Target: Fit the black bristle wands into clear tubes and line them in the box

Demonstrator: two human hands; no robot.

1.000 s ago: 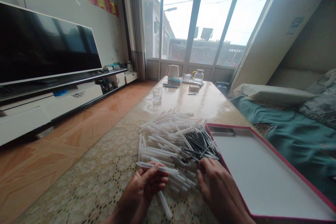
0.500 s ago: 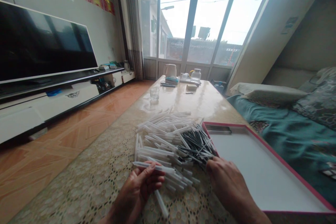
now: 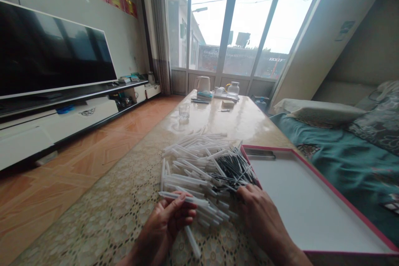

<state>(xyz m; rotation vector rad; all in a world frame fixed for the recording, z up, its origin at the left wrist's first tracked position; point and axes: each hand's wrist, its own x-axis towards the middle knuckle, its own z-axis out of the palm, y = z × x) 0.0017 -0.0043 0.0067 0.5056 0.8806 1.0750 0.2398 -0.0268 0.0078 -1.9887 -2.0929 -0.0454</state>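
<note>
My left hand (image 3: 173,216) pinches a white translucent pen barrel (image 3: 168,195) between thumb and fingers, its pointed end toward the left. Beneath and beyond it spreads a heap of similar pen barrels (image 3: 187,180) on the table, and one loose barrel (image 3: 192,242) lies just below the hand. Dark pen refills (image 3: 232,165) are piled on the heap's right side. At the near edge of that pile is my right hand (image 3: 257,208), its fingers curled together and pointing down. Its fingertips are hidden, so what they grip cannot be made out.
A shallow white tray (image 3: 299,199) with a pink rim sits to the right, several dark-tipped pens (image 3: 258,153) at its far end. Beyond the heap stand a drinking glass (image 3: 184,112), a small box (image 3: 228,103) and a glass jug (image 3: 233,88). A sofa (image 3: 327,145) flanks the table.
My right hand has shifted slightly left along the near edge of the refill pile. The left hand keeps the same pen barrel in nearly the same place.
</note>
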